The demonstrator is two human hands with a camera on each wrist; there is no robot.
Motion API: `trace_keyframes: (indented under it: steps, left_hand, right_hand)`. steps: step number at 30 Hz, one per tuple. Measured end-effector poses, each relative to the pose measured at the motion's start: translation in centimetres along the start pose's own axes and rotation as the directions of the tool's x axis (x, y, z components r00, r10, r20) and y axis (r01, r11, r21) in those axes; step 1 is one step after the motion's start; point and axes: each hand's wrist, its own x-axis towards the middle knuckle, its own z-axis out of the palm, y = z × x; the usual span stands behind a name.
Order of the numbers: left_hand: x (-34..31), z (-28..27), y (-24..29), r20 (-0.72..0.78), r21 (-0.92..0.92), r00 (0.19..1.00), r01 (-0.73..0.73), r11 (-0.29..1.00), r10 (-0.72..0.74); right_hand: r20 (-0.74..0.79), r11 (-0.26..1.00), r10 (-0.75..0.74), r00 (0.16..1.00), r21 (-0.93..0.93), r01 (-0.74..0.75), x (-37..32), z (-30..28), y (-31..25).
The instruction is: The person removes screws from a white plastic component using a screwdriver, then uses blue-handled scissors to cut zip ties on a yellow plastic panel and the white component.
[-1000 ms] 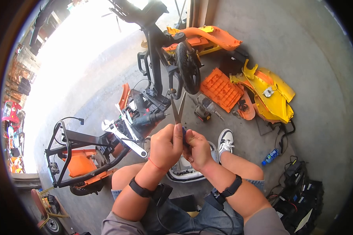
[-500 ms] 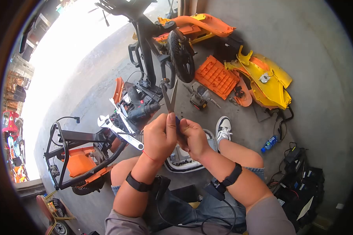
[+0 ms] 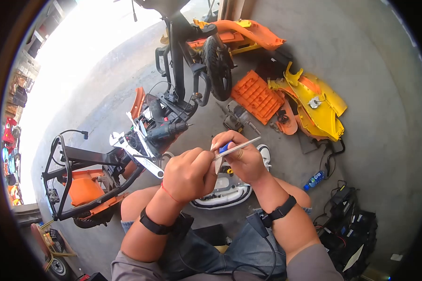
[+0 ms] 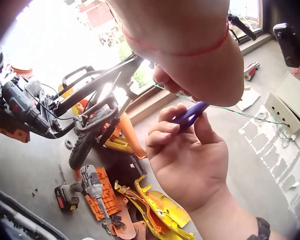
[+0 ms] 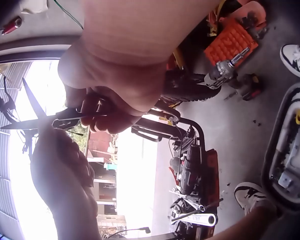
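Observation:
Both hands hold a pair of scissors in front of the body in the head view. My left hand pinches them near where the blades cross. The fingers of my right hand curl round the blue handle, which shows clearly in the left wrist view. In the right wrist view the blades stand spread apart, past the left hand's thumb. Below the hands, a white-rimmed tray with small parts lies on the floor between the feet.
To the left stands a black vehicle frame, with a drill and large wrench beside it. A wheel, an impact tool, orange panel, yellow fairing, bottle and black battery packs lie around.
The scissors have swung from pointing away from me to pointing right, and their blue handle now shows more. Both hands have turned with them, the right hand moving up and right.

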Motion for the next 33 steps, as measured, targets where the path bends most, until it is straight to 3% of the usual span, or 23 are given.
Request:
trace_keyframes:
  steps: [2, 4, 7, 10, 29, 33]
  left_hand:
    - [-0.1, 0.0, -0.2, -0.012, 0.006, 0.999, -0.03, 1.0, 0.03]
    - [-0.1, -0.2, -0.1, 0.017, 0.027, 0.995, -0.095, 0.995, 0.095]
    - [-0.2, 0.1, 0.1, 0.047, 0.013, 0.978, -0.202, 0.979, 0.201]
    - [-0.5, 0.4, 0.4, 0.039, -0.018, 0.974, -0.223, 0.975, 0.224]
    - [-1.2, 1.3, 0.0, 0.005, -0.038, 0.975, -0.22, 0.975, 0.221]
    - [-1.2, 1.5, 0.1, -0.012, -0.053, 0.976, -0.218, 0.975, 0.217]
  right_hand:
    - [-0.006, 0.985, -0.046, 0.999, -0.167, 0.044, 0.2, 0.5, -1.0]
    - [-0.073, 0.994, 0.007, 0.997, -0.104, -0.014, 0.3, 0.9, -1.4]
    - [-0.216, 0.961, 0.038, 0.976, -0.259, -0.095, 0.4, 1.7, -1.3]
    - [-0.2, 0.964, 0.085, 0.976, -0.233, -0.132, 0.4, 1.8, -0.7]
    - [-0.34, 0.912, 0.094, 0.936, -0.349, -0.218, 0.6, 2.9, -1.4]
    - [-0.337, 0.929, 0.123, 0.934, -0.292, -0.227, 0.5, 3.2, -1.3]
